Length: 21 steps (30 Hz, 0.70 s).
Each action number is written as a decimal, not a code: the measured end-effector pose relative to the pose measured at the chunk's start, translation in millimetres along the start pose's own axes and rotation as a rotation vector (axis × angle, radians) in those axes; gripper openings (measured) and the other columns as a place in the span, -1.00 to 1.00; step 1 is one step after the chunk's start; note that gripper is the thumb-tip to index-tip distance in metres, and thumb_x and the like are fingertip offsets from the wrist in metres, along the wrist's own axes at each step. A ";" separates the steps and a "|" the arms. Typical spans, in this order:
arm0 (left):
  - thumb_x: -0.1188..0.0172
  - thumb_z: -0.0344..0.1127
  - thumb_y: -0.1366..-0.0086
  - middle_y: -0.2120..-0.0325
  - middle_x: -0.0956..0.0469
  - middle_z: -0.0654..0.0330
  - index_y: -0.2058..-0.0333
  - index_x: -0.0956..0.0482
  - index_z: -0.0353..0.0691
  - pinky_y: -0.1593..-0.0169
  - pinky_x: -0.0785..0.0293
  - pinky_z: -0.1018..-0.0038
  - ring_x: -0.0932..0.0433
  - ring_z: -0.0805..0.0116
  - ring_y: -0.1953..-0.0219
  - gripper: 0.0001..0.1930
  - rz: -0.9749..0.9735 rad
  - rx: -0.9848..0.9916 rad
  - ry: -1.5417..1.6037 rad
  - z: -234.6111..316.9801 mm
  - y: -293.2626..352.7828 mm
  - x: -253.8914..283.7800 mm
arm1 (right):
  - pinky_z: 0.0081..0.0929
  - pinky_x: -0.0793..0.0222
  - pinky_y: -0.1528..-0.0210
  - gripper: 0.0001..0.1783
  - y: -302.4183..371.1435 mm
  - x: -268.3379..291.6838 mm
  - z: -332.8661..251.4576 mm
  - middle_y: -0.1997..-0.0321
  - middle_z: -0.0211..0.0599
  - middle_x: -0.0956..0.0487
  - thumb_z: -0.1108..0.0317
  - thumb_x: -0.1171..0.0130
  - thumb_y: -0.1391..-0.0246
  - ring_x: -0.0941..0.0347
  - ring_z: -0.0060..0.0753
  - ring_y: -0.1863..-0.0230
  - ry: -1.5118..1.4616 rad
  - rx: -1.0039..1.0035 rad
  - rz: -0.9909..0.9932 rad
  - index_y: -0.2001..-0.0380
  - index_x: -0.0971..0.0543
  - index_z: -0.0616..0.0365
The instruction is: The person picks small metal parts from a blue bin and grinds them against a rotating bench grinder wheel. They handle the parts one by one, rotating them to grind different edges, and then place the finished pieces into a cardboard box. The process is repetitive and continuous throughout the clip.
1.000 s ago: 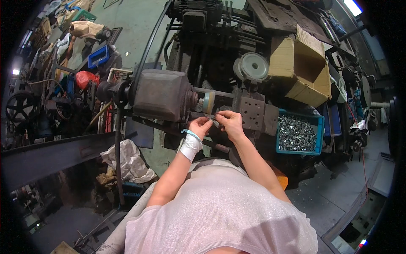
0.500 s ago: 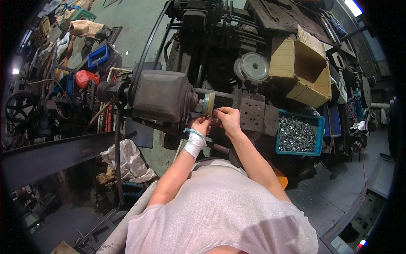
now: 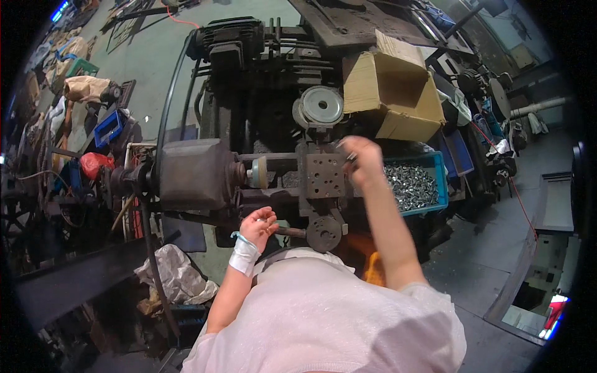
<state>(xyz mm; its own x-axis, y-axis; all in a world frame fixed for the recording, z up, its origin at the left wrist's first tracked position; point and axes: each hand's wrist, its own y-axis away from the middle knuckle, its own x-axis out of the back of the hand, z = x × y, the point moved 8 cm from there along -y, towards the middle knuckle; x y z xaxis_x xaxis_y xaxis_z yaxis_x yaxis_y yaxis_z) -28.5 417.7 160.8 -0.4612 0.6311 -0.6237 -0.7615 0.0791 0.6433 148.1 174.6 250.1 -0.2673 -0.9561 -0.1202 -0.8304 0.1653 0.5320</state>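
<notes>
Right hand (image 3: 365, 163) is swinging rightward near one blue tray (image 3: 443, 184), fingers clamping a blurred dark piece (image 3: 352, 159). Left hand (image 3: 256, 228) is half-curling its fingers, grip unclear.

Head view, from the left of two side-by-side fisheye cameras, looking steeply down and forward: the wearer's shirt (image 3: 336, 311) lies nearest, the left hand (image 3: 257, 226) and right hand (image 3: 363, 160) at middle range, the machine (image 3: 196, 174) beneath and beyond; straight edges bow toward the dark rim.
</notes>
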 end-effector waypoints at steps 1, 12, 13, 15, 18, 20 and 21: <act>0.02 -0.53 -0.11 0.35 -0.42 0.12 0.25 -0.38 -0.37 0.26 -0.43 0.53 -0.45 0.34 0.32 -0.81 -0.013 0.007 0.003 0.0 1.1 -1.4 | -0.44 -0.26 0.71 -0.92 -21.0 22.1 -29.4 0.54 -0.38 -0.46 0.43 -0.13 0.19 -0.34 -0.45 0.61 -0.070 0.086 0.071 0.53 -0.45 0.10; 0.11 -0.32 -0.25 0.29 -0.44 0.03 0.17 -0.32 -0.40 0.25 -0.49 0.48 -0.49 0.20 0.23 -0.73 -0.071 0.035 -0.129 5.1 9.3 -28.2 | -0.60 -0.29 0.37 -0.67 -43.0 72.4 -124.0 0.47 -0.39 -0.44 0.32 -0.02 0.02 -0.32 -0.56 0.47 0.265 0.818 0.222 0.15 -0.40 0.20; 0.11 -0.30 -0.25 0.30 -0.45 0.05 0.17 -0.33 -0.39 0.27 -0.49 0.49 -0.50 0.22 0.26 -0.72 -0.063 0.029 -0.149 5.3 8.6 -29.3 | -0.59 -0.30 0.40 -0.80 -28.5 49.7 -89.6 0.49 -0.37 -0.46 0.36 -0.05 0.06 -0.35 -0.53 0.47 0.271 0.697 0.016 0.34 -0.49 0.23; 0.10 -0.26 -0.25 0.32 -0.47 0.07 0.16 -0.33 -0.37 0.31 -0.49 0.52 -0.52 0.25 0.30 -0.71 -0.048 0.022 -0.197 3.0 5.4 -33.8 | -0.52 -0.34 0.30 -0.82 20.9 0.9 -23.1 0.42 -0.26 -0.52 0.41 -0.16 0.19 -0.42 -0.47 0.36 0.517 0.716 -0.222 0.44 -0.53 0.27; 0.07 -0.23 -0.24 0.35 -0.48 0.09 0.17 -0.35 -0.36 0.35 -0.50 0.56 -0.53 0.30 0.33 -0.70 0.005 0.007 -0.255 -1.8 -0.2 -33.7 | -0.54 -0.36 0.32 -0.79 91.8 -58.6 37.8 0.42 -0.19 -0.51 0.42 -0.18 0.20 -0.46 -0.39 0.38 0.711 0.643 -0.558 0.40 -0.53 0.22; 0.05 -0.21 -0.23 0.35 -0.48 0.12 0.17 -0.36 -0.35 0.35 -0.49 0.55 -0.52 0.33 0.33 -0.68 -0.041 0.015 -0.266 -7.2 -2.4 -35.6 | -0.57 -0.37 0.37 -0.83 103.9 -73.4 54.3 0.45 -0.19 -0.51 0.45 -0.16 0.19 -0.46 -0.40 0.42 0.670 0.596 -0.613 0.42 -0.54 0.23; 0.04 -0.20 -0.22 0.34 -0.48 0.14 0.17 -0.37 -0.34 0.34 -0.49 0.54 -0.51 0.34 0.32 -0.67 -0.060 0.018 -0.268 -9.1 -2.2 -36.2 | -0.58 -0.37 0.39 -0.85 103.9 -77.3 63.0 0.47 -0.20 -0.51 0.47 -0.15 0.19 -0.46 -0.41 0.43 0.644 0.580 -0.612 0.43 -0.54 0.24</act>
<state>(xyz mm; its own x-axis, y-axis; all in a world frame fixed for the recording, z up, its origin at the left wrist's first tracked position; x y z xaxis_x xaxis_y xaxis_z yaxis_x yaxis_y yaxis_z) -14.2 387.6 177.9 -0.2772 0.8063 -0.5225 -0.7743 0.1345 0.6183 51.7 280.9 261.9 0.4436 -0.8353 0.3247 -0.8875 -0.4600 0.0290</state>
